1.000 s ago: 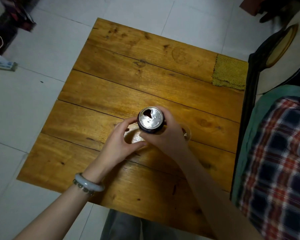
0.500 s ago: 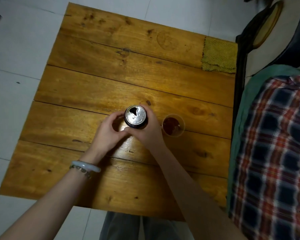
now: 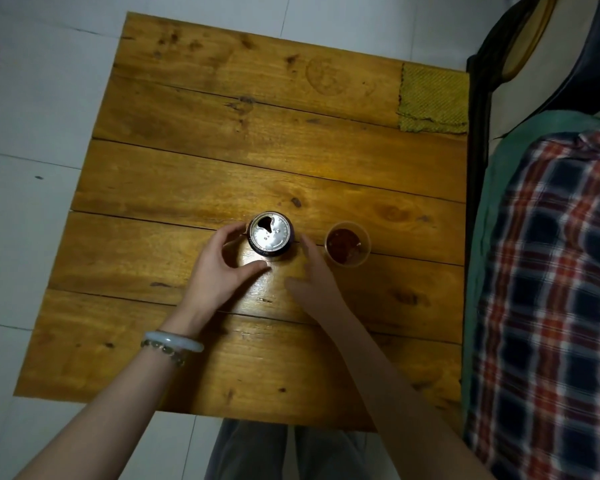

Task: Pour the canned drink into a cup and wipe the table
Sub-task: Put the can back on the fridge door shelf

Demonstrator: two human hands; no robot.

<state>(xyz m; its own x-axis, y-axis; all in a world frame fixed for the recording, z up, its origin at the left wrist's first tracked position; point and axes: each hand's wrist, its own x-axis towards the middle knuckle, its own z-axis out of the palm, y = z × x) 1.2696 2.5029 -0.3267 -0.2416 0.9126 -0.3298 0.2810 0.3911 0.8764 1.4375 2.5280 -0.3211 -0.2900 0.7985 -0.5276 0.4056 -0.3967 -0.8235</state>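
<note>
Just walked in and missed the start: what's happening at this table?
A person sits at a wooden table. An opened drink can stands upright, the left hand curved loosely beside it; whether it touches is unclear. The right hand is open between the can and a clear cup holding dark drink. A yellow-green cloth lies untouched at the far right corner.

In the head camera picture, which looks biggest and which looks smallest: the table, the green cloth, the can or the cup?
1. wooden table
2. yellow-green cloth, on its far right corner
3. can and plastic cup: they look about the same size. The can's top is nearer the camera, so I won't rank them.
</note>
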